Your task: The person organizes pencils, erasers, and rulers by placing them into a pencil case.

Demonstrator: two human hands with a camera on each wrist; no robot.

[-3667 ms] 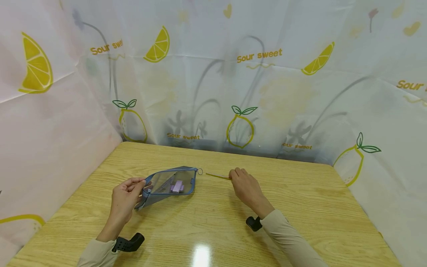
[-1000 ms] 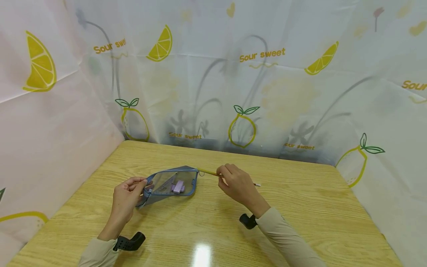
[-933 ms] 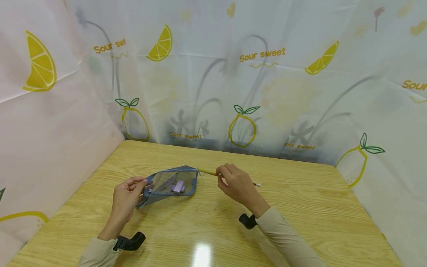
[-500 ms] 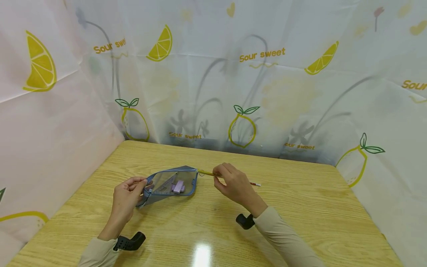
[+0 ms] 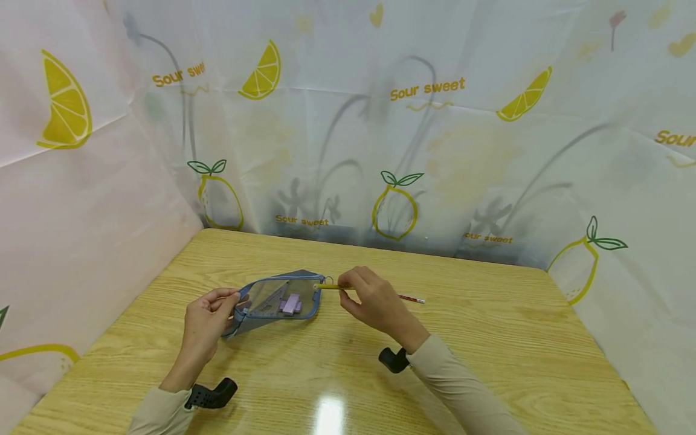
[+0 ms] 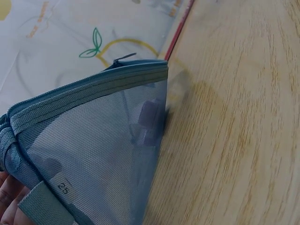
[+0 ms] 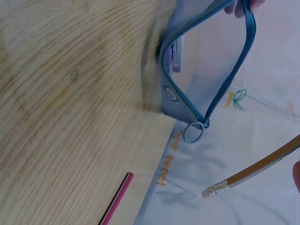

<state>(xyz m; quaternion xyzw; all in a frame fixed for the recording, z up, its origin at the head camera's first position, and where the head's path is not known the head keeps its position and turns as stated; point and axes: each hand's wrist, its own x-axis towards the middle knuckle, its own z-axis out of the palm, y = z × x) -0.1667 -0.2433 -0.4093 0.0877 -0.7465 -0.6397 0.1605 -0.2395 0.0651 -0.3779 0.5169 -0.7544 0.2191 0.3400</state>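
My left hand (image 5: 203, 323) pinches the left end of a blue mesh zip pencil case (image 5: 314, 308), whose zip gapes along the top. Inside lie purple blocks (image 5: 290, 304) and a clear set square (image 5: 272, 300). A yellow pencil (image 5: 328, 287) is pinched between the thumb and fingers of my right hand (image 5: 377, 305). Its white eraser end (image 7: 214, 190) points at the case and overlaps the case's right end in the head view. A ring (image 7: 193, 133) hangs from the zip near it.
On the table behind my right hand lies a red and black pencil (image 5: 411, 298), seen also in the right wrist view as a pink-striped pencil (image 7: 116, 199). A lemon-printed cloth (image 5: 348, 151) stands along the wooden table's (image 5: 489, 314) back and sides.
My right hand has moved left with the yellow pencil, bringing its end over the case's right end. More of the red pencil now shows behind the hand. The left hand has stayed put.
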